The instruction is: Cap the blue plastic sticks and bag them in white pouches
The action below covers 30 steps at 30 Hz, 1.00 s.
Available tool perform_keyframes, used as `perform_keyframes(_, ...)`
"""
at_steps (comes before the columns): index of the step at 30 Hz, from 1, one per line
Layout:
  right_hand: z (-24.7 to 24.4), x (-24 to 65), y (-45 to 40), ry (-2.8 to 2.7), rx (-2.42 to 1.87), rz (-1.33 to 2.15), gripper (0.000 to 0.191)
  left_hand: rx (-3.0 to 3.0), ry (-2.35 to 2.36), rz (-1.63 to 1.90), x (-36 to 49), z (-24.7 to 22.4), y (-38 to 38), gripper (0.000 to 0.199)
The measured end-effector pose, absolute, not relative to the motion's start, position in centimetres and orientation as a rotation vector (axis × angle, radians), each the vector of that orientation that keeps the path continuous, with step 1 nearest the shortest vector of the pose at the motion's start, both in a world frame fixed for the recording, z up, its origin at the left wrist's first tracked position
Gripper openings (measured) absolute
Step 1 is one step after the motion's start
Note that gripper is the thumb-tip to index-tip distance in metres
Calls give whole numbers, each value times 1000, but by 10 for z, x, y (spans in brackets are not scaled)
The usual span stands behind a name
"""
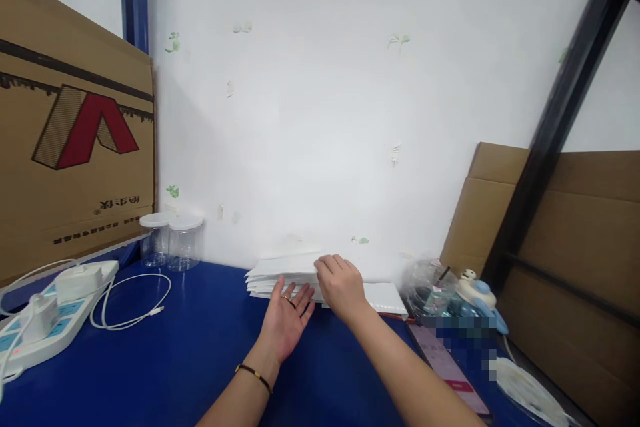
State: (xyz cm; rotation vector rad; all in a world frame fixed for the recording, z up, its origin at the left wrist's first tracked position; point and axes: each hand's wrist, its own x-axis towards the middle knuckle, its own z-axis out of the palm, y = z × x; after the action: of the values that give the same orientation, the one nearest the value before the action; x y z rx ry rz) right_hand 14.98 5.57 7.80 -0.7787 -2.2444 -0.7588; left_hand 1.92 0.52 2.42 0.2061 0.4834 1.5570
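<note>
A stack of flat white envelopes lies on the blue table against the wall, its layers slightly fanned at the left end. My right hand is closed at the stack's right end, fingertips pinching the upper envelope's edge. In front of the stack, my left hand is open with the palm turned up and the fingers spread. Its fingertips are close to the lower layers; whether they touch cannot be made out. Another flat white piece lies to the right, partly hidden behind my right hand.
Two clear lidded jars stand at the back left. A power strip with plugged-in chargers and a white cable lies at left. On the right are a phone, a blue-white gadget and clear plastic. Cardboard flanks the table.
</note>
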Motion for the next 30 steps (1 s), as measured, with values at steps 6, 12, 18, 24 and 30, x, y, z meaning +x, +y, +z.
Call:
perform_keyframes(6,25,223,-6,-2357,-532,-496,27,72,553,1814,35,23,0,30)
perform_keyframes(12,-4,266,-2,-2563,-878,199,55,238,773,1958,55,10,-1,26)
perform_keyframes(18,-23,284,19,-2323,-1158,745,110,462,778,2061,53,23,-11,41)
perform_keyframes(24,-25,268,17,-2445,-1256,539,93,566,774,2037,42,44,-20,35)
perform_keyframes(30,-19,257,7,-2579,-1208,396,62,805,852,2029,19,72,-29,48)
